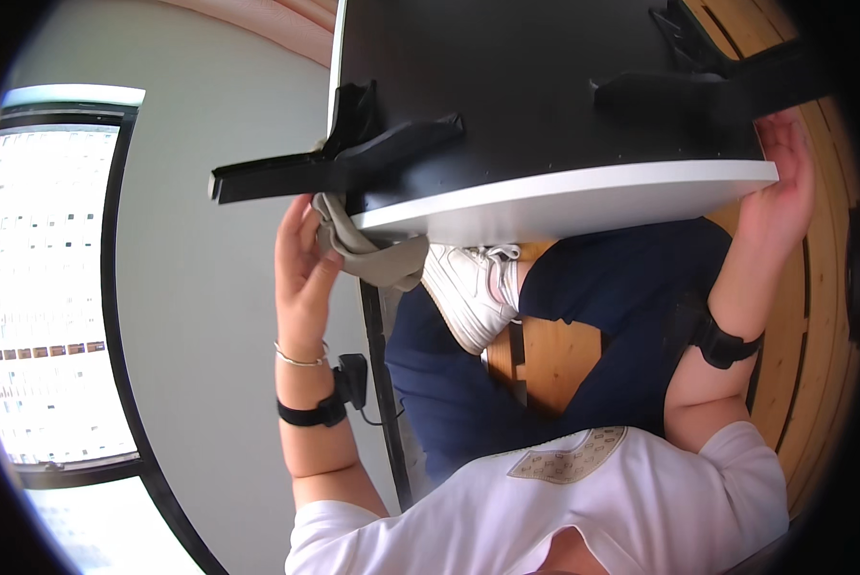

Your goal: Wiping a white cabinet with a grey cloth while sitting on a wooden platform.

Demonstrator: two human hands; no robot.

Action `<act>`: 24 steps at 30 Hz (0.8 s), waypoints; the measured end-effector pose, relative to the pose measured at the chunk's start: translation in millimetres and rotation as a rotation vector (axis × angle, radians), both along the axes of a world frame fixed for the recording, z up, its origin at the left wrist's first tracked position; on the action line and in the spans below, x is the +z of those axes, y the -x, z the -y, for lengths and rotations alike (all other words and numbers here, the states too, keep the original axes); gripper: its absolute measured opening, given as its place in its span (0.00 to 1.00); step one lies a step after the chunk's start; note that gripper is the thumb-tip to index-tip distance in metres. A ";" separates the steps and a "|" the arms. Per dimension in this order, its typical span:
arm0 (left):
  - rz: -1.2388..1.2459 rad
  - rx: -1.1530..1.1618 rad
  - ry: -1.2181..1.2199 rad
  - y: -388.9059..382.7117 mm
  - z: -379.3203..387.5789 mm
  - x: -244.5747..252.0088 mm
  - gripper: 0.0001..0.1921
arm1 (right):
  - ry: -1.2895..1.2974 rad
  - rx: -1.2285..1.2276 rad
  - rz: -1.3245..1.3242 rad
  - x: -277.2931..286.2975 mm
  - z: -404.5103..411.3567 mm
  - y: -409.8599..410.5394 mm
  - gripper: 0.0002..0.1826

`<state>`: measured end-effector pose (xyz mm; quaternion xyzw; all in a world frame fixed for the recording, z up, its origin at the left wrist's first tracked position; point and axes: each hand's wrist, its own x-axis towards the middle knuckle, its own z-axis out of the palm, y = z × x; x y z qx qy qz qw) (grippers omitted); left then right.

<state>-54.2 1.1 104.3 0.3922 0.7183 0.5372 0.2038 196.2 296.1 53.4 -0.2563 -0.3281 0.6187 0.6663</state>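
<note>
A board with a white edge and a black face [501, 79], possibly a small folding table, is tilted up above my lap. Black leg-like parts cross its left corner [279, 176] and its right side [717, 90]. My left hand [304, 259] grips a beige cloth [387, 262] bunched around the near left corner, just below the left leg part. At the near right corner, my right hand [782, 172] holds the board's edge, its fingers partly hidden behind it. The board's far end runs out of the picture.
I sit with bent legs in navy trousers [616, 280] on wooden slats [559, 359]; a white shoe [466, 295] is under the board. Left are a grey wall [207, 287] and a dark-framed window [113, 287]. Pink fabric [279, 29] hangs at the top. A strapped device [351, 388] sits on my left forearm.
</note>
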 end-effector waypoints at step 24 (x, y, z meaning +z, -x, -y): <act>-1.205 0.150 0.120 -91.7 -61.5 -32.5 0.22 | -0.144 0.042 0.037 -13.3 -6.8 -4.4 0.15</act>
